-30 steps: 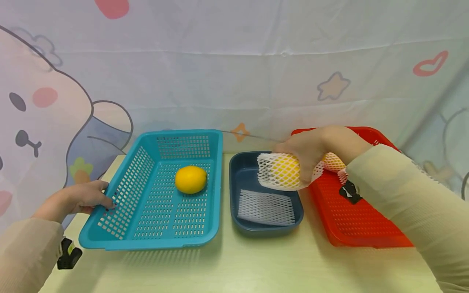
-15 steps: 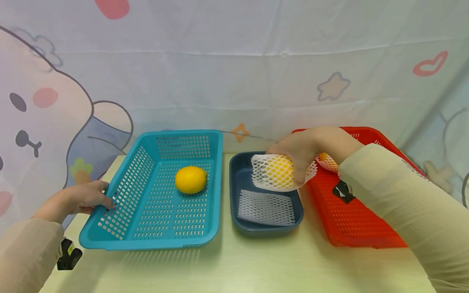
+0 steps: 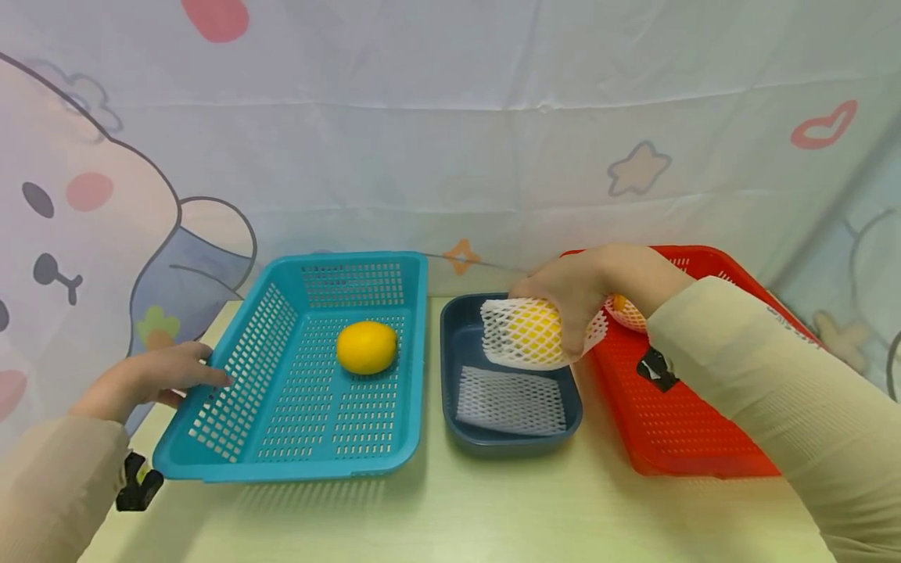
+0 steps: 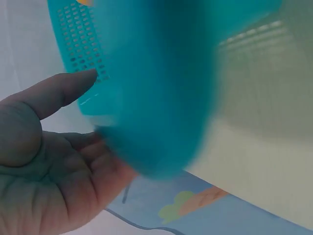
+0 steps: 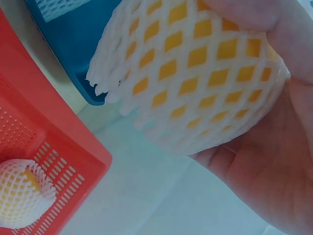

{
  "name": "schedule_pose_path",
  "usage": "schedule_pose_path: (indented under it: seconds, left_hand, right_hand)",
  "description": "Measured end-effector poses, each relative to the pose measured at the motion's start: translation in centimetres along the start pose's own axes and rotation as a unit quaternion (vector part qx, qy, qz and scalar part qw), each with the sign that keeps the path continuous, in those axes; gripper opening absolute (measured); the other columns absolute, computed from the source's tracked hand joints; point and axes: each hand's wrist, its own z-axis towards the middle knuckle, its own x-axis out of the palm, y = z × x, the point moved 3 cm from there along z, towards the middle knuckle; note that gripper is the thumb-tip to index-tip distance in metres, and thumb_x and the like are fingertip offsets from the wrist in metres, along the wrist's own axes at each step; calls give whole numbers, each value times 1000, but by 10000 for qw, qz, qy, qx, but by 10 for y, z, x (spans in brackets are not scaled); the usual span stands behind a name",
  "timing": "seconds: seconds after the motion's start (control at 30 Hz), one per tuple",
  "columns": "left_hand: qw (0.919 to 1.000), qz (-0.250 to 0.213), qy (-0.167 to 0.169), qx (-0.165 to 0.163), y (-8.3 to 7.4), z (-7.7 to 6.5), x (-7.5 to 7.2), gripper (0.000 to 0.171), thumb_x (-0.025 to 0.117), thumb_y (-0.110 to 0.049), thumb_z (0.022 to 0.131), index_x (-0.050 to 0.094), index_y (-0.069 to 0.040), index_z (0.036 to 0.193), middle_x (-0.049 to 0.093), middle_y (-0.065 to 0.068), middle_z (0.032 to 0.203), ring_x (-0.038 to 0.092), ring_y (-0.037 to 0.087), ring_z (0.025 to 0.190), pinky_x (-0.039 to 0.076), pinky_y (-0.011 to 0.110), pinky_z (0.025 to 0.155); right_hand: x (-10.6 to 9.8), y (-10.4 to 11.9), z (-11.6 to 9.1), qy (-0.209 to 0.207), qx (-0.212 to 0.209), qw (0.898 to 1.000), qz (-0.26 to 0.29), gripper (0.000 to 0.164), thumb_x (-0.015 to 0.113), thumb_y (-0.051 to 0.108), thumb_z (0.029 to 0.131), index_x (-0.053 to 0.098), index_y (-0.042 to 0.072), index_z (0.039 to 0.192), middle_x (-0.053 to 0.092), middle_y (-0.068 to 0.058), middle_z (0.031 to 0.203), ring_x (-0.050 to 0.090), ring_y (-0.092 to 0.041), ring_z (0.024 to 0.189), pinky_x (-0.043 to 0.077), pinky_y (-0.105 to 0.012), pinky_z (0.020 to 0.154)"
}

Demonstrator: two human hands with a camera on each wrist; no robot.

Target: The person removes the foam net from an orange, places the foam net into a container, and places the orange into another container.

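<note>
head view: the left hand, relaxed and ungripped, lays a finger over the rim of the teal basket at nine o'clock. the right hand grasps a netted fruit above the blue tray at one o'clock; a foam net lies inside.

left wrist view: thumb and fingers stand apart; some fingertips are hidden.

right wrist view: the red basket at eight o'clock contains a second netted fruit.

The head view is bright; a turquoise perforated plastic basket casts a lower-left shadow and blurs centre-frame in the dimmer left wrist view.
</note>
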Motion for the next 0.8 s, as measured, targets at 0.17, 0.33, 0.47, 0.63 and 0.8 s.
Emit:
schedule_pose_path:
  seconds: [0.17, 0.33, 0.47, 0.63, 0.8]
  left_hand:
    - [9993, 303, -182, 107, -17, -4, -10, 81, 52, -33, 94, 6, 18, 138, 16, 43, 135, 33, 56, 116, 50, 56, 78]
    - [9960, 449, -391, 671, -44, -8, -14, 78, 49, -41, 95, 12, 10, 141, 17, 39, 138, 30, 53, 120, 50, 53, 76]
    - [9897, 620, -613, 1139, -74, -12, -10, 68, 50, -39, 95, 25, 7, 139, 31, 35, 136, 39, 47, 118, 50, 50, 79]
    - [9811, 802, -672, 1627, -107, -14, 6, 56, 50, -30, 96, 35, 6, 136, 43, 30, 130, 47, 42, 113, 48, 46, 80]
    - [9754, 822, -595, 1958, -135, -15, 24, 51, 53, -30, 94, 42, 0, 134, 47, 25, 130, 47, 39, 115, 44, 51, 88]
  right_hand:
    - [1, 0, 1, -9, 38, 10000, 29, 62, 82, 16, 60, 50, 17, 113, 56, 2, 97, 50, -19, 92, 47, -31, 75]
    - [-1, 2, 1, -45, 34, 10000, 18, 62, 83, 16, 60, 50, 17, 112, 56, 2, 96, 50, -20, 91, 47, -31, 74]
    - [-3, 3, 0, -97, 11, 9999, -36, 60, 83, 16, 59, 50, 16, 110, 56, 2, 94, 50, -19, 89, 47, -31, 74]
    - [-4, 5, 1, -48, -38, 10000, 64, 60, 82, 15, 60, 49, 15, 110, 56, 1, 95, 50, -20, 89, 46, -32, 76]
    - [-5, 7, 2, 23, -159, 9999, 58, 62, 81, 14, 60, 48, 13, 112, 55, -1, 96, 49, -20, 92, 45, -34, 79]
